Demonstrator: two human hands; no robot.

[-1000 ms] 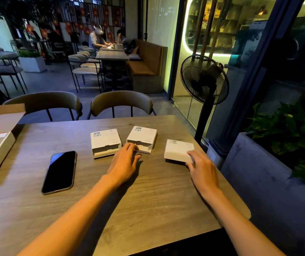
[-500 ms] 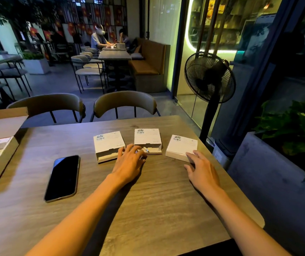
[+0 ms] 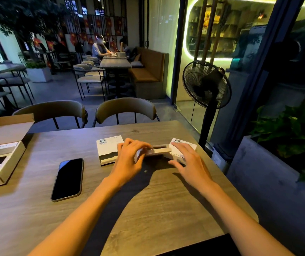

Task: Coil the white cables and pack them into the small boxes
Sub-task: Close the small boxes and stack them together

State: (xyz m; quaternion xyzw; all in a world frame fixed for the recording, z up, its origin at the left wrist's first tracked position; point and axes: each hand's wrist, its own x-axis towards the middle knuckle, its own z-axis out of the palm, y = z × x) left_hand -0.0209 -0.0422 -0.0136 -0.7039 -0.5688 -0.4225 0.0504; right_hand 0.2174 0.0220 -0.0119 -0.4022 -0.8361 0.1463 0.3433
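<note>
I see the left hand (image 3: 129, 159) pinching the middle small white cardboard box (image 3: 157, 151), now raised off the grey wood-grain table (image 3: 166, 209), while the right hand (image 3: 190, 161) spreads its fingers over the right box (image 3: 182, 145). I count three boxes, the left box (image 3: 108, 148) untouched beside one black smartphone (image 3: 68, 179). No cables are visible.

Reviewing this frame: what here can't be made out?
Head view only:
- White cables: none visible; whether any lie inside the boxes is hidden.
- Middle box: lifted and blurred; the left hand covers its left end, contents unseen.
- Right box: partly covered by the right hand.
- Left box: label print too small to read.
- Cardboard tray: cut off by the left edge.
</note>
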